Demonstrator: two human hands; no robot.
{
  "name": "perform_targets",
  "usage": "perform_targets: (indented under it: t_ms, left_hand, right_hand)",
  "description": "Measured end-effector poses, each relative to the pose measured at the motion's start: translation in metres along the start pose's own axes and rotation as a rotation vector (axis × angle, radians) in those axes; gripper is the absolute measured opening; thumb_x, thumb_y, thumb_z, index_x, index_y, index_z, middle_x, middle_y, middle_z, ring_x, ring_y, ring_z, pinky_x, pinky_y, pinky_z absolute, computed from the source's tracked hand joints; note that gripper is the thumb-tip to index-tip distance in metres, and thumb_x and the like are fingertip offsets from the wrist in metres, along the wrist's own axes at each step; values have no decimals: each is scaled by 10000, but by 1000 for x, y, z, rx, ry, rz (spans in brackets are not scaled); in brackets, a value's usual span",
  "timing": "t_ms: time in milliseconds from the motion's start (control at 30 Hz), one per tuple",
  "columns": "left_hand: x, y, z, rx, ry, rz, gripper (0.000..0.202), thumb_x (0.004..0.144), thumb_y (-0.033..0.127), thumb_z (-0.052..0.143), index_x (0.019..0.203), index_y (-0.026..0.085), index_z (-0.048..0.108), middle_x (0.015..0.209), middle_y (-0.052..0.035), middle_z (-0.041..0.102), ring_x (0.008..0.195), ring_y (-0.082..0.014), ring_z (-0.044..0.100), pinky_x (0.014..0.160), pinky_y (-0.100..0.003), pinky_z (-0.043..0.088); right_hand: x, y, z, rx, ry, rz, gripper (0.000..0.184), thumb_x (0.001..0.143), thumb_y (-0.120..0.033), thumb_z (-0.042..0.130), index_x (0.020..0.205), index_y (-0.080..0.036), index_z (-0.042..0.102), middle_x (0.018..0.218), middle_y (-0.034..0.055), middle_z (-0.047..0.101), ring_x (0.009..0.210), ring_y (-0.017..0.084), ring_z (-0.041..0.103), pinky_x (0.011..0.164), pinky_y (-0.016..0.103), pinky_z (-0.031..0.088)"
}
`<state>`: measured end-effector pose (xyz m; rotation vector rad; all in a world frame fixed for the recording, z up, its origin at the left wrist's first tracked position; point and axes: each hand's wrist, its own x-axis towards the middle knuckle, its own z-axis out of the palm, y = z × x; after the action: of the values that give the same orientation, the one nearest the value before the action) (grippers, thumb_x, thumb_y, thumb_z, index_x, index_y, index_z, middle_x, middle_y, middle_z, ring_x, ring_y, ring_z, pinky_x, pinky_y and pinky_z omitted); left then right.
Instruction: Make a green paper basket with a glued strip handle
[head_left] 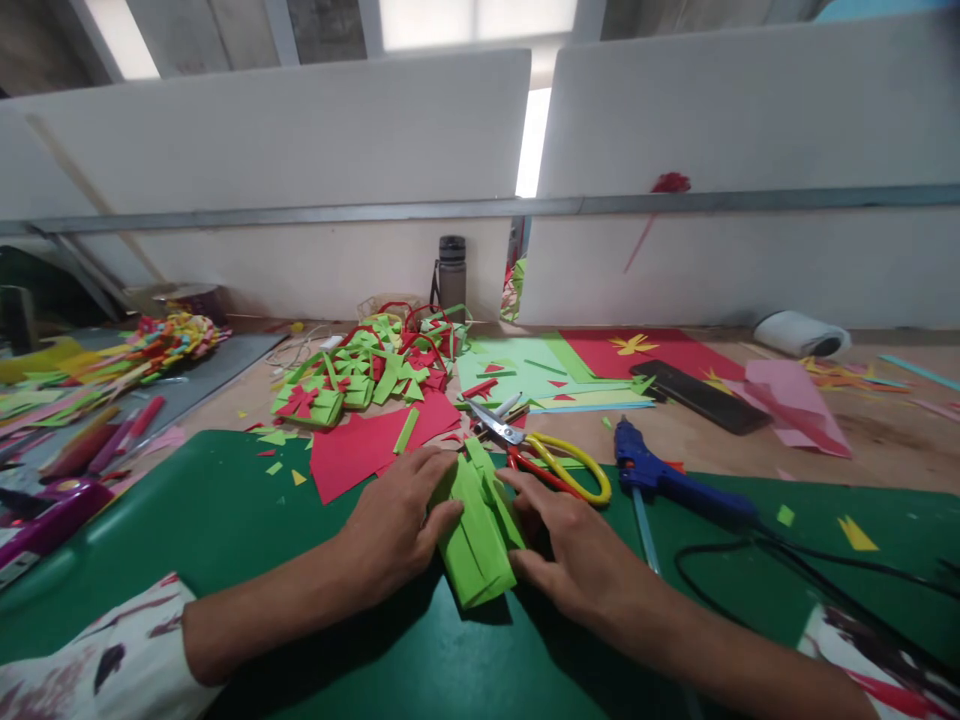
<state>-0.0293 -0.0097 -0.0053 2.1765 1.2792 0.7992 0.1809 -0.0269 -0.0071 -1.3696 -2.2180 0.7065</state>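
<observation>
A folded piece of bright green paper [474, 545], shaped like a small box or bag, stands tilted above the green mat [285, 610]. My left hand [405, 515] grips its left side, thumb on the near face and fingers behind. On the other side, my right hand [562, 535] is closed on the paper's right edge between thumb and fingers. Just beyond the paper lie scissors [566, 468] with yellow and red handles, blades pointing away to the left. A blue glue gun [675, 480] rests to the right of my right hand, its black cord trailing off rightward.
Behind are red paper sheets [349, 450] and a heap of green paper bags [367, 375] with red bows. A dark bottle [451, 275] stands by the white partition [300, 140]. At right lie a black phone [701, 395] and a white roll [801, 332]; purple tools [64, 515] lie left.
</observation>
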Motion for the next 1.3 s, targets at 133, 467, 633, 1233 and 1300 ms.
perform_targets:
  t_ms: [133, 467, 633, 1233, 1300]
  left_hand:
    - [-5, 0, -3, 59, -52, 100, 545, 844, 379, 525, 1345, 202, 405, 1409, -115, 385, 1312, -286, 295, 1077, -437, 234]
    - [-6, 4, -15, -437, 27, -134, 586, 749, 264, 656, 1285, 240, 419, 1180, -86, 575, 1096, -250, 535, 903, -349, 449]
    - [0, 6, -13, -551, 143, -315, 539, 671, 250, 689, 1149, 195, 447, 1009, -63, 592, 891, -205, 589, 729, -309, 497]
    - [-1, 6, 2, -916, -62, -452, 276, 713, 303, 704, 913, 114, 685, 827, -84, 713, 707, -183, 658, 679, -274, 505]
    - [-1, 6, 3, -902, -44, -455, 303, 696, 319, 718, 899, 98, 681, 787, -78, 712, 658, -172, 652, 625, -253, 501]
  right_hand:
    - [1, 0, -1, -12, 86, 6, 577, 727, -93, 483, 1297, -165, 430, 1004, 97, 639, 901, 223, 581, 822, 376, 430]
    - [3, -6, -8, 203, 178, 38, 489, 767, -87, 460, 1238, -220, 447, 703, -30, 558, 625, 137, 516, 612, 265, 412]
    - [4, -2, -8, 276, 267, 35, 467, 779, -92, 458, 1229, -216, 442, 739, -22, 555, 653, 133, 533, 612, 254, 422]
    - [2, -17, -13, 647, 234, 88, 718, 699, -220, 635, 1336, -273, 309, 1208, 72, 503, 751, 134, 608, 602, 256, 507]
    - [2, -17, -12, 629, 210, 153, 826, 627, -156, 662, 1355, -281, 294, 1238, 74, 491, 787, 148, 613, 597, 247, 504]
